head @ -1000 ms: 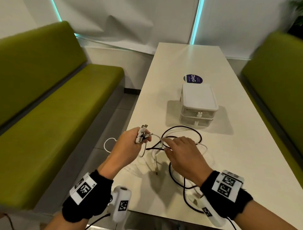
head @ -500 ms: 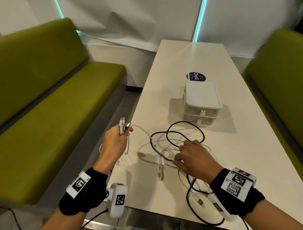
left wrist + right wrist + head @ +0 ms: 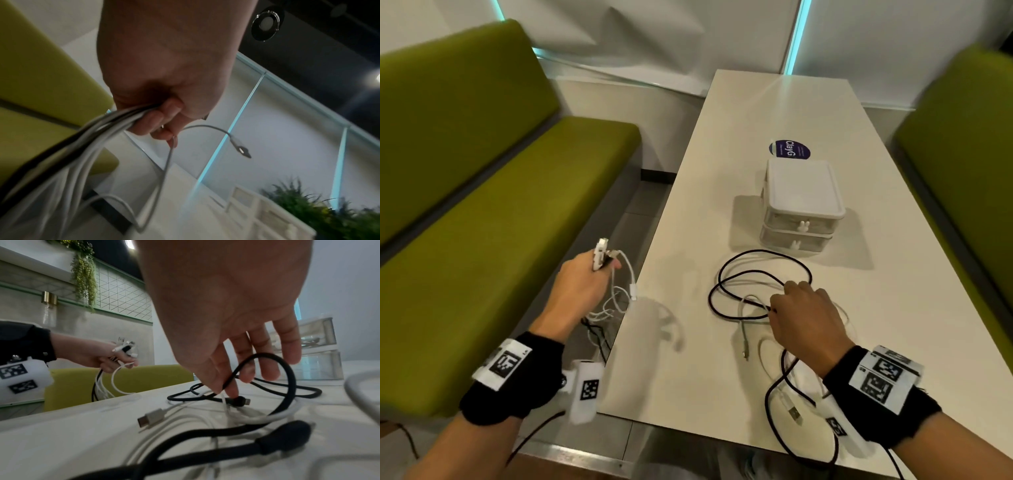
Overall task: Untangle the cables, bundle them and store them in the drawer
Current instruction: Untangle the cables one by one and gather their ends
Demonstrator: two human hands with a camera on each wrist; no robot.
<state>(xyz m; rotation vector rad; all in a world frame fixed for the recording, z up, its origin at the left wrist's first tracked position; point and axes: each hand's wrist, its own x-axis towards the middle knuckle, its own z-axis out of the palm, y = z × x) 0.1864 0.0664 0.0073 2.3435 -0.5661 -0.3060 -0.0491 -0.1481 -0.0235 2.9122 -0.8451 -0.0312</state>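
Observation:
My left hand (image 3: 599, 270) is held off the table's left edge and grips a bunch of white cables (image 3: 619, 294) with one black strand; their plugs stick up above the fist. The left wrist view shows the fingers (image 3: 156, 120) curled round that bunch (image 3: 88, 146). My right hand (image 3: 784, 298) is down on the tangle on the table. There its thumb and forefinger (image 3: 228, 386) pinch the looped black cable (image 3: 287, 373), which crosses a white cable (image 3: 156, 415). The black cable (image 3: 726, 274) loops toward the white two-drawer unit (image 3: 803, 192), both drawers closed.
The long white table (image 3: 774, 109) has a dark round sticker (image 3: 789, 149) behind the drawer unit. Green benches run along the left (image 3: 500, 212) and right (image 3: 962, 154) sides. More black and white cable trails off the near edge by my right wrist.
My left hand has drawn its white cables leftward, away from the pile and past the table edge. The right hand has stayed on the tangle, shifting slightly right.

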